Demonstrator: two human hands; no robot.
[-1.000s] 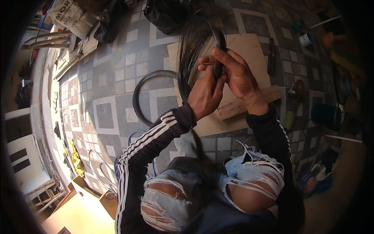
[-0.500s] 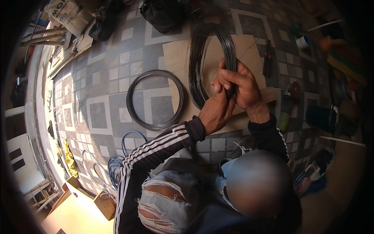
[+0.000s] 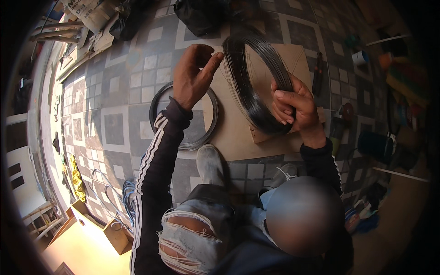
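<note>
A thick coil of thin dark wire (image 3: 250,91) stands tilted over a flat tan board (image 3: 275,144). My right hand (image 3: 298,105) is wrapped round the coil's right side, thumb across the strands. Just off its upper left edge, my left hand (image 3: 195,73) has its fingers curled, with thumb and forefinger in a pinch beside some loose strands; whatever is between the tips is too fine to make out. A second, thinner wire coil (image 3: 156,114) lies on the floor below my left wrist, partly over the board's left edge.
Dark-handled pliers (image 3: 318,68) lie right of the board, and an angle grinder (image 3: 339,121) nearer me. A black plastic bag (image 3: 195,18) sits at the far side. Blue cable (image 3: 129,197) and a wooden box (image 3: 114,236) are at the lower left. My shoe (image 3: 211,162) rests by the board.
My left hand has left my right hand and moved up and left to the coil's far left edge. The coil has tilted, its lower end shifting right with my right hand.
</note>
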